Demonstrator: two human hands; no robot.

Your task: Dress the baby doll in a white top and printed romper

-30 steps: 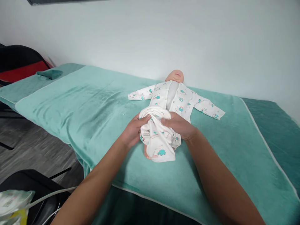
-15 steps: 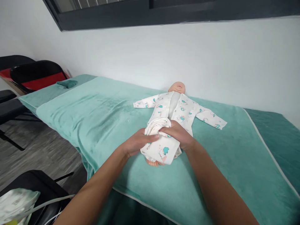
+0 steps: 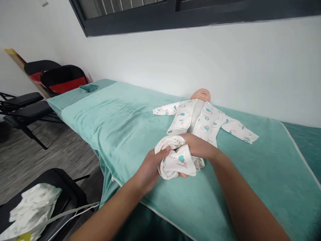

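Note:
A baby doll (image 3: 201,94) lies on its back on a green-covered bed, wearing a white printed jacket (image 3: 207,124) that hangs open at the front with both sleeves spread. Over its lower body is a bunched pair of white baby pants (image 3: 179,163) with a matching print. My left hand (image 3: 152,167) grips the left side of the pants, thumb on top. My right hand (image 3: 197,144) reaches into the gathered fabric, its fingertips hidden in the folds. A bit of the doll's foot (image 3: 183,175) shows below the cloth.
The green bed cover (image 3: 120,110) runs along a white wall beneath a dark window frame (image 3: 130,21). Black folding chairs (image 3: 65,75) stand at the far left. At lower left, a black chair (image 3: 62,180) bears printed cloth (image 3: 35,207), with white cables (image 3: 75,212) beside it.
The view has turned left, so the scene sits further right. My left hand has drawn the bunched pants slightly toward me and down, and my right hand has gone deeper into the folds.

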